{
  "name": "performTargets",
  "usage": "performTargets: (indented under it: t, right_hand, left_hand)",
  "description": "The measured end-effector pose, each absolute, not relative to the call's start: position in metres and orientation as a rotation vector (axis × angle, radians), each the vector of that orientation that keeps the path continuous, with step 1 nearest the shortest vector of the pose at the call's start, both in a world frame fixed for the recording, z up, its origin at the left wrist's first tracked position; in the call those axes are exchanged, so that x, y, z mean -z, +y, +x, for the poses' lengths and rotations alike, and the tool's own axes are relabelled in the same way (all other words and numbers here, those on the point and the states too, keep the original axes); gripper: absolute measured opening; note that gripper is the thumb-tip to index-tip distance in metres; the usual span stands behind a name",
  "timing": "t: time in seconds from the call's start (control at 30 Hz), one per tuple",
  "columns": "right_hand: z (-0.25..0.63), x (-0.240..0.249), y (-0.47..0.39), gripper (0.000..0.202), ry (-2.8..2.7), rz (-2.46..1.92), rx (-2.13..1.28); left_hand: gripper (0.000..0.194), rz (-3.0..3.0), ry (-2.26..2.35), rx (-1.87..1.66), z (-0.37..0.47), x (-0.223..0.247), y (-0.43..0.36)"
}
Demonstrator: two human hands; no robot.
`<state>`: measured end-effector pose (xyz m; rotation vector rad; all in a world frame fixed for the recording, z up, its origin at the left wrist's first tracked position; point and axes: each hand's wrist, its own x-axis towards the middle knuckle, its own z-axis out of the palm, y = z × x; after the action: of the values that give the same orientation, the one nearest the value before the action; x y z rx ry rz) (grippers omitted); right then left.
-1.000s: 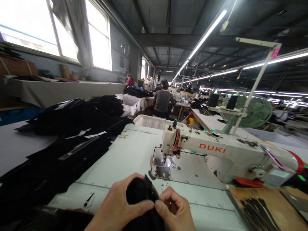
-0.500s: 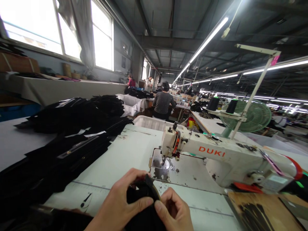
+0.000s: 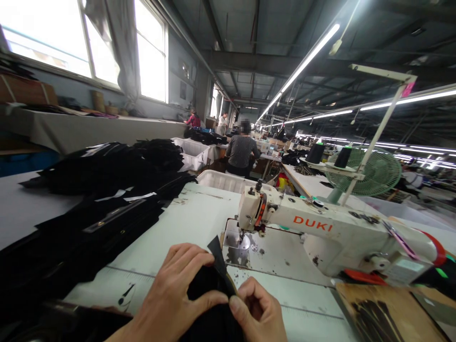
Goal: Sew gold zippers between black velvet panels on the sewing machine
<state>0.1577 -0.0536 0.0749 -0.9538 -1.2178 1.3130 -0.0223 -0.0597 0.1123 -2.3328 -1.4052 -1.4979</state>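
My left hand (image 3: pixel 178 289) is closed around a piece of black cloth (image 3: pixel 206 297), its thumb pressing on the near side and its fingers arched over the far side. My right hand (image 3: pixel 259 311) pinches the same cloth's right edge between thumb and bent fingers, close to the left thumb tip. Along that edge runs a thin brassy line, perhaps zipper teeth. A flat black end (image 3: pixel 216 249) of it sticks up past my left fingertips. Just beyond stands a white sewing machine (image 3: pixel 285 213); the cloth is in front of its needle plate (image 3: pixel 237 241), apart from the needle.
Black garment pieces (image 3: pixel 117 190) are heaped on the left. Small black-handled snips (image 3: pixel 124 299) lie on the table (image 3: pixel 199 209). At right, a wooden board (image 3: pixel 388 308) bears dark strips. Behind the machine are a white bin (image 3: pixel 221 182), a green fan (image 3: pixel 377 171) and a seated person (image 3: pixel 240 152).
My left fingers have lifted and shifted slightly left. The black end now stands up higher toward the needle plate. My right hand keeps its pinch in nearly the same place.
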Motion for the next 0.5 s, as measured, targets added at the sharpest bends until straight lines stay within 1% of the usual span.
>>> performTargets:
  t: [0.07, 0.13, 0.3, 0.4, 0.5]
  right_hand:
    - [0.158, -0.074, -0.053, 0.057, -1.229, -0.945, -1.303]
    - [0.16, -0.072, -0.053, 0.057, -1.243, -0.929, -1.299]
    - [0.165, -0.068, -0.051, 0.054, -1.265, -0.904, -1.363]
    - [0.165, -0.064, -0.051, 0.055, -1.245, -0.89, -1.402]
    - [0.163, -0.061, -0.051, 0.056, -1.22, -0.872, -1.424]
  left_hand:
    - [0.036, -2.443, -1.595, 1.531, -0.022, -0.115, -0.056]
    - [0.036, -2.546, -1.811, 1.503, -0.02, -0.122, -0.054]
    - [0.024, -2.699, -2.29, 1.346, -0.014, -0.139, -0.054]
    - [0.025, -2.758, -2.331, 1.442, -0.014, -0.139, -0.054]
    - [0.028, -2.882, -2.171, 1.549, -0.015, -0.138, -0.054]
